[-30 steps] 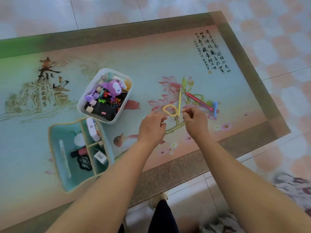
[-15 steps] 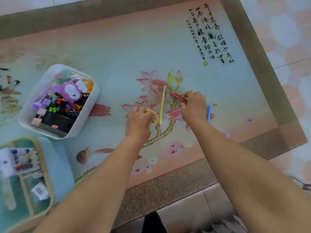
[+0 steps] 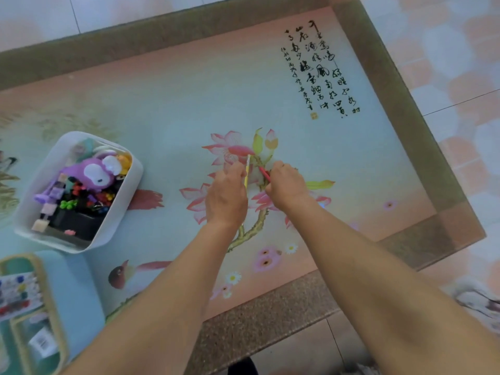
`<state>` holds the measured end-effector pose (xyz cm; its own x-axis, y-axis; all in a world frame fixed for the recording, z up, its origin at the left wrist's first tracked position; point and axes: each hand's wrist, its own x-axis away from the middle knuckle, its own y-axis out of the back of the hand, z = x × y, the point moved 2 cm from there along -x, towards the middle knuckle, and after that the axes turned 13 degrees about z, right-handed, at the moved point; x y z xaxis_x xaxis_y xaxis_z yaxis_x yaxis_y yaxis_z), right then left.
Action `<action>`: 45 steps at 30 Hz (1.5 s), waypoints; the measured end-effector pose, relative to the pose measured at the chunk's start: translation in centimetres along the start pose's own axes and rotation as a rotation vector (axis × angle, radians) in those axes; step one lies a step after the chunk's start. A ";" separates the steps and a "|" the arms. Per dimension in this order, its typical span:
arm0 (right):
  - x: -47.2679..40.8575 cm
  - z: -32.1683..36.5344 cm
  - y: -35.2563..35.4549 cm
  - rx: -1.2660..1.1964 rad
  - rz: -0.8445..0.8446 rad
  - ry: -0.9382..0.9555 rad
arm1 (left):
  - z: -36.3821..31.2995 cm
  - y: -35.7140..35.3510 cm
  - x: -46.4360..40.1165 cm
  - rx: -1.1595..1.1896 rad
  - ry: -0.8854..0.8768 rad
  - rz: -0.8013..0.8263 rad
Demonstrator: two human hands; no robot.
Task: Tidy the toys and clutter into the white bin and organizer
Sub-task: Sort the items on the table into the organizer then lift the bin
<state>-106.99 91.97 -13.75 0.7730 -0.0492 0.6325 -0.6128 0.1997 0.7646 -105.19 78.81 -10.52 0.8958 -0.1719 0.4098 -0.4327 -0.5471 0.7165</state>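
Left hand (image 3: 226, 194) fingers pinch yellow stick (image 3: 247, 171), right hand (image 3: 286, 186) fingers pinch red stick (image 3: 264, 173); both light, stiff, so grip mid-shaft.

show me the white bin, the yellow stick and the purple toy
white bin (image 3: 127, 201): head view, on its right wall
yellow stick (image 3: 247, 169): head view, on the shaft above the left hand
purple toy (image 3: 93, 174): head view, on its white face
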 end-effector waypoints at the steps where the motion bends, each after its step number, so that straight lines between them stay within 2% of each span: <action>1: 0.0 -0.1 0.0 -0.016 0.004 0.007 | 0.0 -0.3 -0.2 -0.021 0.018 0.019; 11: -0.2 -2.9 0.6 -0.218 -0.059 -0.012 | 0.7 -2.7 -0.6 -0.225 0.194 0.179; 19: -0.3 -3.7 1.9 -0.629 -0.132 0.107 | 0.2 -3.6 -1.3 -0.242 0.209 0.172; 21: -0.1 -3.7 2.2 -0.573 -0.083 0.178 | 0.5 -3.6 -1.2 -0.213 0.221 0.158; 25: 0.4 -4.1 1.0 -0.222 0.088 0.208 | 1.3 -2.8 -0.9 -0.130 0.274 0.105; 29: 0.5 -4.7 -0.8 -0.063 0.086 0.238 | 1.6 -2.2 -0.6 -0.073 0.262 0.091; 33: 1.2 -5.1 0.1 -0.045 0.021 0.226 | 1.3 -2.3 -0.3 -0.022 0.206 0.078; 39: 4.6 -8.9 2.8 -0.444 -0.046 0.065 | -1.7 -3.4 1.1 0.075 0.102 0.121; 45: 10.8 -12.4 -0.9 -0.215 0.267 -0.068 | -4.0 -5.9 4.0 0.108 0.043 0.283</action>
<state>-96.03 103.35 -9.14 0.5731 -0.0316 0.8188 -0.7376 0.4154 0.5323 -99.45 84.62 -10.92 0.7353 -0.2959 0.6098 -0.6489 -0.5670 0.5074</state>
